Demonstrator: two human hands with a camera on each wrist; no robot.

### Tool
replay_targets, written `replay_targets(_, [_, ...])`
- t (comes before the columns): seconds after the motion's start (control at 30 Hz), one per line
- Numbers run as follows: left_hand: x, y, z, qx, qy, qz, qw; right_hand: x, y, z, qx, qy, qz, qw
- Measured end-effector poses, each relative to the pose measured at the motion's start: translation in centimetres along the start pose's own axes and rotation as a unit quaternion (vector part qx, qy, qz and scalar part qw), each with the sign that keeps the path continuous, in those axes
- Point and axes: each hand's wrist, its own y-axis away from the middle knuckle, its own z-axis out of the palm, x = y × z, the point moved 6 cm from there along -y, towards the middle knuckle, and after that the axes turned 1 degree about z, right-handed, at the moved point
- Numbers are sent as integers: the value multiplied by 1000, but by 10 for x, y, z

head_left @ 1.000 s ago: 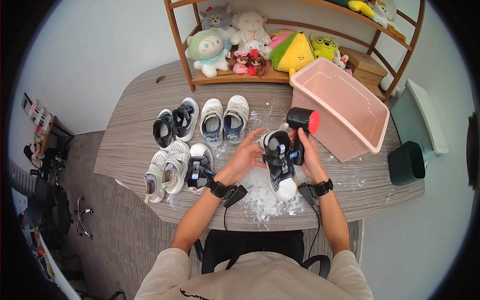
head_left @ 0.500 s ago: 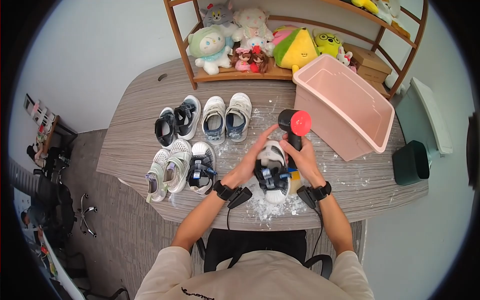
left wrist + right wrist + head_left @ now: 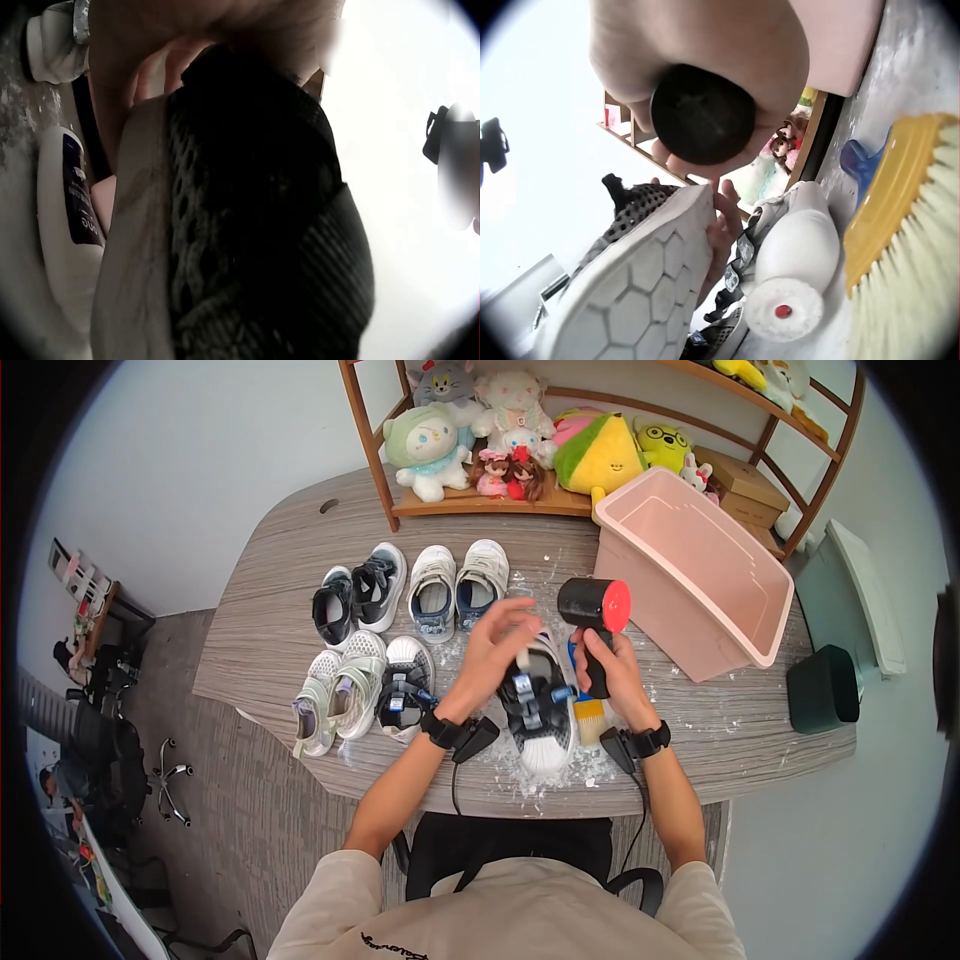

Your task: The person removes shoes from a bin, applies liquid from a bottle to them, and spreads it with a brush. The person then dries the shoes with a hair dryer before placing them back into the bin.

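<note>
My left hand (image 3: 493, 652) holds a black-and-white strapped shoe (image 3: 541, 712) by the heel end, its white toe pointing toward me. In the left wrist view the shoe's dark mesh side (image 3: 247, 217) fills the middle below the hand (image 3: 202, 37). The right wrist view shows its white hexagon-patterned sole (image 3: 630, 300) lifted, with left fingers (image 3: 721, 232) behind it. My right hand (image 3: 618, 672) grips the handle of a black blower-like device (image 3: 583, 600) with a red end, just right of the shoe. The handle's round black base (image 3: 703, 114) shows below the right palm.
A yellow brush (image 3: 590, 722) and a white bottle (image 3: 799, 247) are close to the held shoe. Several shoes (image 3: 355, 690) stand at the left. White flakes litter the table (image 3: 260, 580). A pink bin (image 3: 650, 595), a dark green bin (image 3: 822, 688) and a toy shelf (image 3: 480, 510) are around it.
My left hand has moved up and back over the heel, and the shoe has tilted to show its straps and toe more fully. The device's red end has turned to the right; the brush is more exposed.
</note>
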Motion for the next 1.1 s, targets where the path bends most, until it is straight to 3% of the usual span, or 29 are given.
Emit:
replay_targets(0.07, [1, -3, -13, 95, 62, 8, 993, 1, 3, 4, -59, -14, 50, 997])
replay_targets(0.1, [2, -3, -14, 95, 62, 9, 993, -1, 4, 3, -60, -14, 49, 997])
replay_targets(0.17, [9, 3, -24, 182, 162, -5, 970, -3, 13, 13, -162, 11, 91, 983])
replay_targets(0.23, [12, 4, -32, 195, 187, 14, 963, -9, 17, 7, -169, 32, 116, 978])
replay_targets(0.3, [11, 3, -43, 211, 139, 41, 967, -8, 26, 4, -275, 29, 169, 946])
replay_targets(0.47, [0, 2, -58, 262, 199, 18, 944, -12, 38, -3, -378, 63, 216, 898])
replay_targets(0.57, [6, 2, -52, 234, 246, 3, 941, -12, 40, -5, -406, 68, 208, 887])
replay_targets(0.6, [5, 5, -44, 261, 297, -19, 918, -12, 40, -5, -405, 67, 207, 888])
replay_targets(0.7, [4, 5, -39, 235, 317, -13, 919, -15, 35, -3, -368, 100, 163, 910])
replay_targets(0.77, [6, 5, -37, 237, 320, -10, 917, -21, 22, -4, -213, 30, 110, 970])
replay_targets(0.83, [5, 5, -36, 239, 324, -7, 915, -14, 16, -3, -225, 13, 101, 969])
replay_targets(0.9, [0, 3, -39, 249, 303, 2, 920, -16, 13, 2, -166, 14, 46, 985])
replay_targets(0.97, [0, 3, -39, 275, 278, 17, 920, -5, 13, 4, -178, 39, 63, 981])
replay_targets(1.03, [-8, -1, -44, 272, 221, 59, 935, -19, 10, 11, -114, 209, -131, 962])
replay_targets(1.1, [12, 6, -38, 289, 198, 91, 932, -21, 10, 19, -126, 209, -110, 964])
